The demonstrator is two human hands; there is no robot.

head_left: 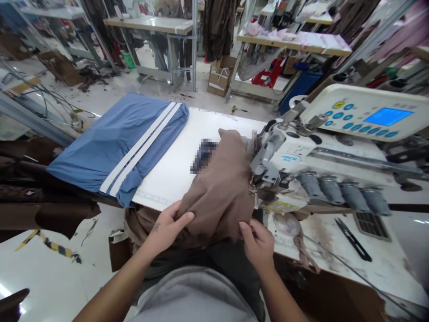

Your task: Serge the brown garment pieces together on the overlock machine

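A piece of brown fabric (221, 188) stretches from my lap over the table edge up to the overlock sewing machine (284, 156). Its right edge lies at the machine's presser foot and needle area. My left hand (169, 226) pinches the fabric's near left part, thumb on top. On the other side, my right hand (256, 239) grips the near right edge between thumb and fingers, just below the machine. More of the brown cloth hangs off the table by my left forearm.
Blue fabric with two white stripes (117, 143) covers the table's left end. A pixelated dark object (203, 154) lies beside the brown cloth. Black thread snips (353, 239) rest on the right of the white table (157, 188). A lit control panel (368, 112) tops the machine.
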